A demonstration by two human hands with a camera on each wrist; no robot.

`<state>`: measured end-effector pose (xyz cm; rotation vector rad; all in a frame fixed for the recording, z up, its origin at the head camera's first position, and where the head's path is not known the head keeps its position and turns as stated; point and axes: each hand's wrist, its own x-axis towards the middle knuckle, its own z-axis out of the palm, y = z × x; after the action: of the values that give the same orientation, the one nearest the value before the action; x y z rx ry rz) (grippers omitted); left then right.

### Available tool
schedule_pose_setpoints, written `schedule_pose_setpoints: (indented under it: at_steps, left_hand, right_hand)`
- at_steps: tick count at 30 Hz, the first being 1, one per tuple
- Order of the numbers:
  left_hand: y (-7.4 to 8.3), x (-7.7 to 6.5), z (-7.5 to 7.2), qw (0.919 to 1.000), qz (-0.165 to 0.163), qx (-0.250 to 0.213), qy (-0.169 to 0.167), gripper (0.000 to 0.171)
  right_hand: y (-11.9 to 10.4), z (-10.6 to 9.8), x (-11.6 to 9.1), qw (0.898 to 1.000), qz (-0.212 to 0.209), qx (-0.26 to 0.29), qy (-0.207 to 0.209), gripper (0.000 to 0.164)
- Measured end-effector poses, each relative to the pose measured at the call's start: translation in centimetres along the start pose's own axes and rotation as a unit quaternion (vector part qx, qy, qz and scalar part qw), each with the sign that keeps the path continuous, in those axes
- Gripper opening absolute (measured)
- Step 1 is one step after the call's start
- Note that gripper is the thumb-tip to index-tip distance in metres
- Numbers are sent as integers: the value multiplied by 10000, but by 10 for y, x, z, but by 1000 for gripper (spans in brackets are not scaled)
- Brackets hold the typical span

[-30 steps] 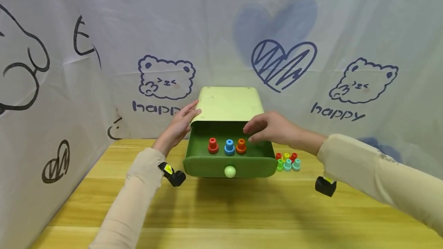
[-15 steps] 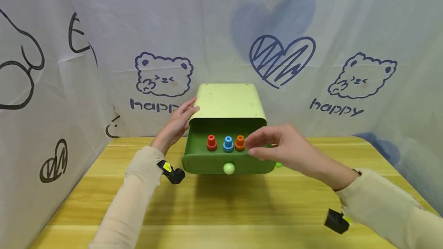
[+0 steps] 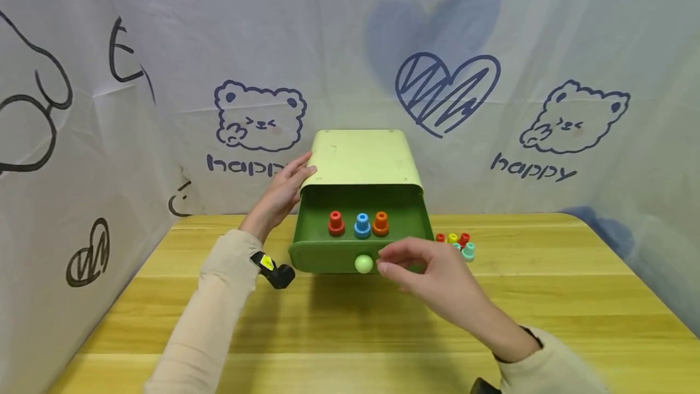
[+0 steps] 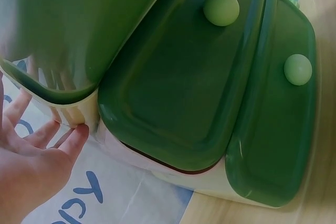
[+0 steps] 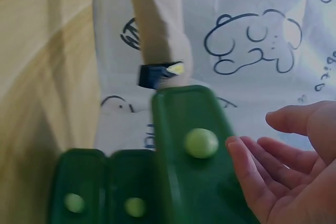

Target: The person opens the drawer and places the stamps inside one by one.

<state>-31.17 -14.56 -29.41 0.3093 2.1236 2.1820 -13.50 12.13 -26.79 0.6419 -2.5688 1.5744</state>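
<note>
A pale yellow cabinet (image 3: 361, 157) stands at the back with its green top drawer (image 3: 312, 257) pulled out. Inside it, a red stepped peg (image 3: 336, 225), a blue one (image 3: 362, 227) and an orange one (image 3: 380, 224) stand upright in a row. My left hand (image 3: 277, 194) rests its extended fingers against the cabinet's left side. Just right of the drawer's light green round knob (image 3: 363, 264) is my right hand (image 3: 437, 275), thumb and fingers apart. The right wrist view shows nothing between its fingers (image 5: 241, 156).
More small pegs (image 3: 468, 252) in red, yellow and turquoise stand on the wooden table (image 3: 547, 297) right of the cabinet, partly behind my right hand. Two closed drawers (image 4: 168, 77) with round knobs lie below the pulled-out one. A printed cloth (image 3: 350, 47) hangs behind.
My right hand has moved from over the drawer's right side, down and toward me, to beside the knob. The left hand and the three pegs in the drawer stay in place.
</note>
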Motion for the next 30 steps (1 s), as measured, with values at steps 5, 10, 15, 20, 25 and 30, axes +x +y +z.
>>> schedule_pose_setpoints:
  at_steps: [5, 10, 15, 20, 25, 30]
  left_hand:
    - [-1, 0, 0, 10000, -22, -59, 21, 59]
    - [-1, 1, -1, 10000, 16, -36, 68, 59]
    - [-1, 2, -1, 10000, 15, 1, 41, 60]
    - [-1, 3, 1, 10000, 26, -29, 19, 60]
    - [0, 3, 1, 10000, -23, 48, 65, 60]
    - [0, 2, 1, 9999, -69, 23, 77, 59]
  right_hand:
    - [20, 21, -2, 9978, -219, -371, 502, 19]
    - [32, 38, 2, 9949, -211, -495, 848, 15]
    - [37, 48, 6, 9933, -21, -274, 1120, 11]
    - [38, 53, 8, 9903, 3, -221, 1369, 15]
    - [41, 56, 11, 9861, -434, -399, 1553, 15]
    - [40, 55, 16, 9801, -909, -558, 1675, 13]
